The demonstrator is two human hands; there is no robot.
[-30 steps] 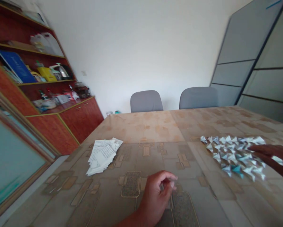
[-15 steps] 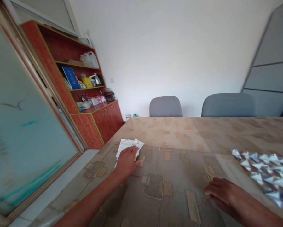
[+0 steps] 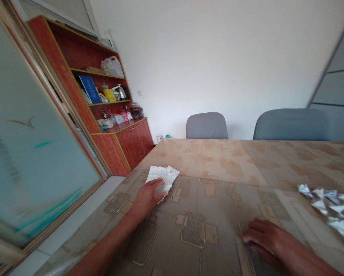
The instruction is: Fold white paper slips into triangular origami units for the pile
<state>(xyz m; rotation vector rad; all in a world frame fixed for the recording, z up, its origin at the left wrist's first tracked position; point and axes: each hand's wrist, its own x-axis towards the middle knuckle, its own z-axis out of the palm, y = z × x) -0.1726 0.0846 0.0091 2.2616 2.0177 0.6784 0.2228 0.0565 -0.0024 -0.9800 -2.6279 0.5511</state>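
Observation:
Small printed paper sheets (image 3: 167, 180) lie in a loose, fanned pile on the patterned table cover. My left hand (image 3: 149, 197) rests palm down over their near left part, fingers stretched forward and thumb spread apart on the near side. It hides some of the paper beneath it. My right hand (image 3: 265, 239) lies low on the cover at the right, its fingers curled together with nothing visible in them. Beyond it, folded paper pieces (image 3: 338, 212) with pointed tips are grouped in rows, running out of view at the right.
The table (image 3: 218, 157) is wide, with its far edge before two grey chairs (image 3: 207, 125). At the left are a red-brown cabinet (image 3: 126, 147) with stocked shelves and a frosted sliding door (image 3: 36, 153). A white wall closes off the back.
The view has swung slightly right-to-left across the scene, so things sit further right. My left hand has drawn back a little toward me, uncovering more paper. My right hand has shifted slightly left.

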